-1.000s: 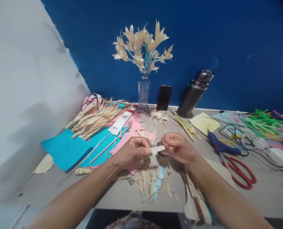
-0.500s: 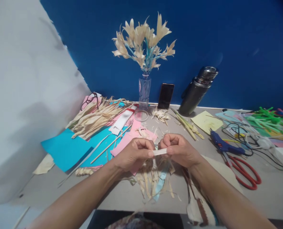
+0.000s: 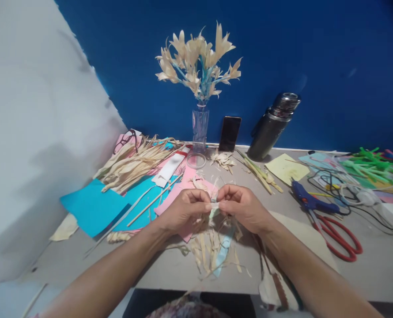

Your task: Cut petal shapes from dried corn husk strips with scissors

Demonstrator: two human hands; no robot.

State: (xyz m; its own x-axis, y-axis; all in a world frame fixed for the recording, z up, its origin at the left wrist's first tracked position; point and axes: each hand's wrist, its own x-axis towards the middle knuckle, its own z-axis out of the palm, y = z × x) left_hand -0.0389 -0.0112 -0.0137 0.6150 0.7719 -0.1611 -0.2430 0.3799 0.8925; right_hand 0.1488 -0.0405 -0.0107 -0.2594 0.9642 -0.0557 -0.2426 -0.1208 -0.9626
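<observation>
My left hand [image 3: 182, 213] and my right hand [image 3: 242, 208] meet over the middle of the grey table [image 3: 358, 269], fingertips pinched together on a small pale strip [image 3: 215, 205]. Only a short bit of the strip shows between the thumbs. Under the hands lies a scatter of dried husk strips and a light blue strip [image 3: 213, 251]. Pink paper [image 3: 186, 190] sits just behind the left hand.
A vase of husk flowers [image 3: 199, 70] stands at the back by a phone [image 3: 230, 134] and a dark flask [image 3: 272, 126]. Husk pile [image 3: 133, 161] and blue paper [image 3: 90, 207] lie left. Blue glue gun [image 3: 311, 202], red scissors [image 3: 337, 236], cables and green stems [image 3: 370, 165] lie right.
The hands have drawn closer together, so less of the pale strip shows between them than half a second ago. The view has shifted slightly.
</observation>
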